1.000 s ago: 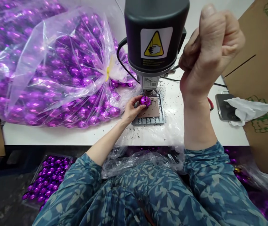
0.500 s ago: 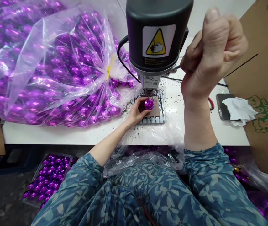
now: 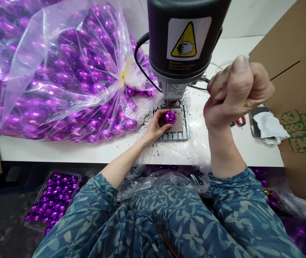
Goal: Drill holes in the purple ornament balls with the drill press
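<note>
My left hand [image 3: 156, 125] pinches a shiny purple faceted bead [image 3: 170, 117] between thumb and fingers. The bead rests on a small brown board [image 3: 179, 125] over the slotted metal base [image 3: 186, 122] of a drill press [image 3: 179, 68]. Right above the bead is the chuck [image 3: 171, 103]; whether the bit has entered the bead I cannot tell. Up to the right of the base, my right hand [image 3: 236, 91] is closed in a fist around the press's feed lever [image 3: 204, 78], most of which the fingers hide.
A big clear bag of purple beads [image 3: 69, 79], tied in yellow, fills the left of the table [image 3: 48, 152]. Black shavings surround the base. A tray of beads [image 3: 53, 200] is low left. Right are red-handled scissors [image 3: 240, 122], a white tissue [image 3: 269, 125] and a cardboard box [image 3: 297, 93].
My right hand has come down with the lever. The left hand stays on the bead at the same spot, and the view has shifted slightly.
</note>
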{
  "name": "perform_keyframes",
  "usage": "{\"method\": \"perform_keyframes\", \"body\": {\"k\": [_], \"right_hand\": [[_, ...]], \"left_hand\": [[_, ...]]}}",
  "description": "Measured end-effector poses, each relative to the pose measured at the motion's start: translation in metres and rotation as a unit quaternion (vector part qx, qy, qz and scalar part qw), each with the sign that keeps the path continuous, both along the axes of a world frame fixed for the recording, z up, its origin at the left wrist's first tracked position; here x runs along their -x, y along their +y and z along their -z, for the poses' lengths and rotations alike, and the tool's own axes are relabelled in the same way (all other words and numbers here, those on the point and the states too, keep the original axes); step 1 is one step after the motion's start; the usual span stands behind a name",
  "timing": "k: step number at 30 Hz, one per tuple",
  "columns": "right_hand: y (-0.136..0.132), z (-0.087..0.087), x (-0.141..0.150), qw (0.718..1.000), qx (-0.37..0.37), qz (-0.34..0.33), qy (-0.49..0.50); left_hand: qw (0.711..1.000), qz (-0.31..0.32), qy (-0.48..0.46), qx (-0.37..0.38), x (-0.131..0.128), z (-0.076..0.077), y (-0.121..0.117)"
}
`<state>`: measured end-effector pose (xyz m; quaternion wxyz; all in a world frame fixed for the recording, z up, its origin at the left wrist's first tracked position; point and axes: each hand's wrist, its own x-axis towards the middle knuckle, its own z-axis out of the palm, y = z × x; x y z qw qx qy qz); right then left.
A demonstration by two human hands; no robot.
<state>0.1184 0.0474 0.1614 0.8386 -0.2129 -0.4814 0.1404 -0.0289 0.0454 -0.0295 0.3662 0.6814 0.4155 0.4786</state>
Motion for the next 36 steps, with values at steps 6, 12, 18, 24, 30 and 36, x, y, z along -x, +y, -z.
{"method": "perform_keyframes", "body": {"k": [6, 12, 18, 24, 30, 36], "right_hand": [[0.018, 0.022, -0.009, 0.994, -0.099, 0.009, -0.045], [0.025, 0.04, -0.015, 0.991, -0.114, 0.039, -0.054], [0.021, 0.052, -0.019, 0.991, -0.101, 0.054, -0.071], [0.022, 0.056, -0.02, 0.985, -0.144, 0.033, -0.084], [0.022, 0.057, -0.016, 0.986, -0.143, 0.045, -0.077], [0.018, -0.001, -0.008, 0.998, -0.029, 0.01, -0.058]], "left_hand": [[1.0, 0.009, 0.009, -0.026, 0.003, 0.005, 0.002], [1.0, 0.009, 0.005, -0.024, 0.003, 0.005, 0.002], [1.0, 0.005, -0.005, -0.01, 0.001, 0.005, 0.002], [1.0, 0.001, -0.008, -0.01, 0.001, 0.005, 0.002], [1.0, -0.001, -0.013, -0.01, 0.0, 0.006, 0.002], [0.999, -0.041, 0.012, -0.009, 0.0, -0.004, -0.007]]}}
